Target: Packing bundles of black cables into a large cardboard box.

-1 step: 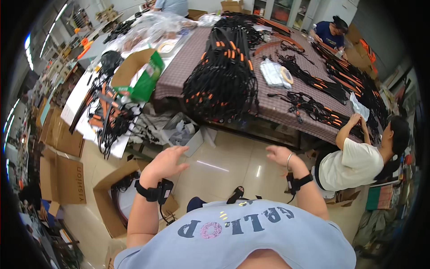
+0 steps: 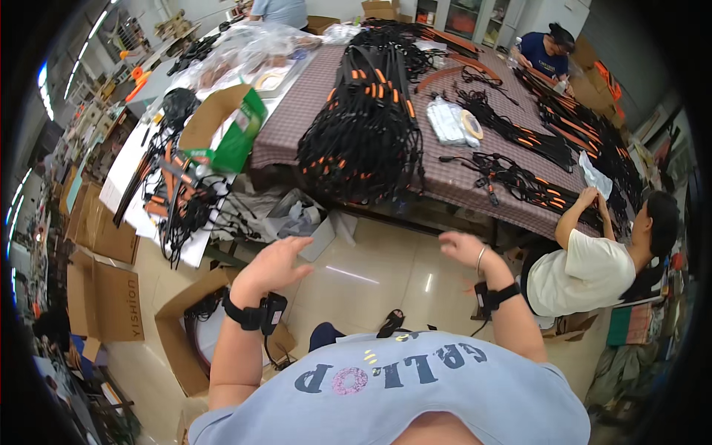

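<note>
My left hand (image 2: 277, 265) hangs in the air over the floor, empty, with the thumb and fingers apart. Level with it to the right, my right hand (image 2: 461, 248) is also raised and empty, its fingers loosely bent but not closed. Neither touches anything. Beyond them, a big heap of black cords and straps with orange patches (image 2: 363, 141) lies on the checked tablecloth (image 2: 289, 137) and droops at its near edge. Right of that heap are a smaller bundle of black cords (image 2: 512, 178) and a silvery plastic packet (image 2: 445, 122) with a roll of tape (image 2: 472, 124) against it.
At left, a white-topped table (image 2: 122, 174) bears tangled straps and a green-sided carton (image 2: 241, 133). Open cardboard boxes (image 2: 178, 345) stand on the floor, with a grey bin (image 2: 319, 241) under the table. A co-worker in white (image 2: 582, 274) works at right; another in dark blue (image 2: 545, 55) sits farther back.
The view has shifted very slightly, so the tables appear a little farther left. Both hands keep nearly the same place and pose.
</note>
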`<state>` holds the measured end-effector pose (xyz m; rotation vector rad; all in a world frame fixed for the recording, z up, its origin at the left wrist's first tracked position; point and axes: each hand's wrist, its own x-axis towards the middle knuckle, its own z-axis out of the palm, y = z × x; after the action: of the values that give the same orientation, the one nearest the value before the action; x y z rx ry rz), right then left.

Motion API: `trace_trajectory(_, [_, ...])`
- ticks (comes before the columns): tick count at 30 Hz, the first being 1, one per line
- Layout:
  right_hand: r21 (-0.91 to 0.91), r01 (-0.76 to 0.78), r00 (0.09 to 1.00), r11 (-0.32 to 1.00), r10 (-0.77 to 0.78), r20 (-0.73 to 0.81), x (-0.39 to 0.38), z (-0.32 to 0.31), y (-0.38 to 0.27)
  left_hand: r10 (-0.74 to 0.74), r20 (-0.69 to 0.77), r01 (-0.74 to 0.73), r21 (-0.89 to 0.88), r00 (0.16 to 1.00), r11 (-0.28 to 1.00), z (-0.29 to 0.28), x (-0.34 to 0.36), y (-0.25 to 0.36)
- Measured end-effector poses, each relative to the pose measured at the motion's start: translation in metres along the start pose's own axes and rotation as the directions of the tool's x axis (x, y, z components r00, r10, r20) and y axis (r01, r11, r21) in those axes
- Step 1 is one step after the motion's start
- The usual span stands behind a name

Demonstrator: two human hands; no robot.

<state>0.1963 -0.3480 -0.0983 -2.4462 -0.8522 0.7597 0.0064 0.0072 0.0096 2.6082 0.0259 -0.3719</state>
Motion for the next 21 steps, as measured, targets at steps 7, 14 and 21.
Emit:
trace_trajectory(7, [0.378,0.052,0.954,0.924,0.066,-0.292,0.168,-0.154,0.047,0.096,-0.135,-0.120,-0.183,0.986,0.976,-0.069,0.190,0.057])
trace_trajectory(14, [0.422,-0.190,0.930,0.886,0.301,-0.213,0.360,-0.194,0.086,-0.012,-0.167,-0.118,-0.745,0.986,0.657,-0.074,0.397,0.037])
trace_trajectory(21, [0.706,-0.315,0.862,0.634,0.503,-0.068,0.490,-0.185,0.082,-0.274,-0.142,0.064,-0.778,0.951,0.624,-0.027,0.548,0.014])
